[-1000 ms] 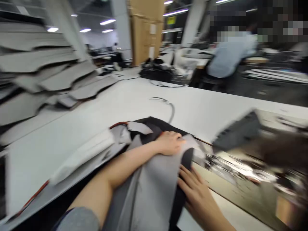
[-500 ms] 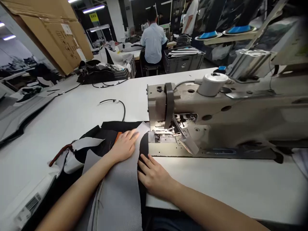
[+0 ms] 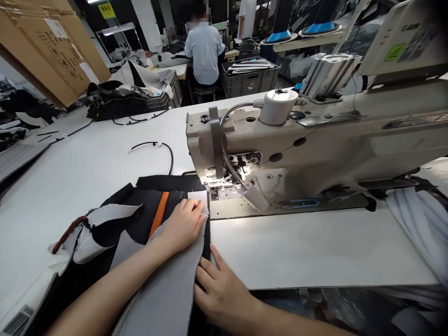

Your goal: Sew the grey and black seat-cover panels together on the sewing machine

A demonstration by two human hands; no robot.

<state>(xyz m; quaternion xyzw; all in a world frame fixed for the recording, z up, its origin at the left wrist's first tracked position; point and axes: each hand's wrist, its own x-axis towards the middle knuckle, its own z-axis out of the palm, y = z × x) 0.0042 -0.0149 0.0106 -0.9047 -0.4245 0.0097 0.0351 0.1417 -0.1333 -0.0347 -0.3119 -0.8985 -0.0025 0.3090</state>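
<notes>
A layered fabric piece (image 3: pixel 171 275), grey on top with black beneath, lies left of the sewing machine (image 3: pixel 241 140), its far end beside the lit needle area. My left hand (image 3: pixel 184 226) rests on the grey layer with bent fingers, pinching it near the right edge. Lower down, my right hand (image 3: pixel 222 289) holds that same edge, its fingertips partly hidden at the grey and black layers. An orange strip (image 3: pixel 159 214) crosses the black cloth left of my left hand. Under the machine's presser foot, details are too small to make out.
Blue-handled thread snips (image 3: pixel 303 203) lie on the machine bed. A black cord (image 3: pixel 170 154) curves over the white table (image 3: pixel 105 158). A cardboard box (image 3: pixel 52 51) stands back left. Beyond the table, a person (image 3: pixel 205 51) sits facing away near a grey crate (image 3: pixel 250 79). Striped cloth (image 3: pixel 416 228) hangs at right.
My left hand's fingers have curled on the grey layer, and its edge now lies straighter over the black. My right hand has slid nearer me along the edge. The view has shifted right.
</notes>
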